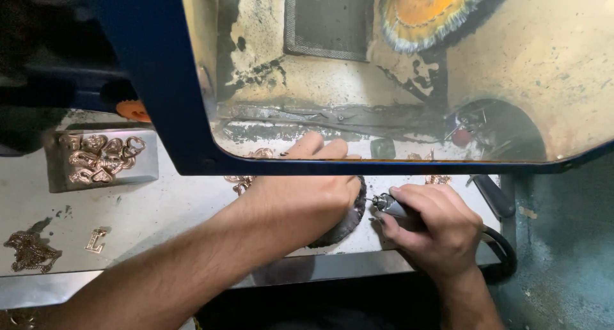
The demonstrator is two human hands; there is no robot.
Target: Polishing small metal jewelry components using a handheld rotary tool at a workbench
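Bench (160, 208) under blue-framed shield (160, 80); left hand (307, 199) closed on dark round pad (345, 221), small workpiece hidden, likely light, stiff, slippery—pinch by edges; right hand (435, 224) wrapped shut, pen-style, around slim rotary handpiece (390, 206), rigid, best held near its tip.

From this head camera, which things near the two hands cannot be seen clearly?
- Piece under the left hand: hidden by the hand; only a dark round pad shows beneath.
- Tip of the rotary tool in the right hand: too small to tell.
- Left fingers: dimmed behind the stained window in the blue frame.
- Gold pieces in the tray: too small for detail.
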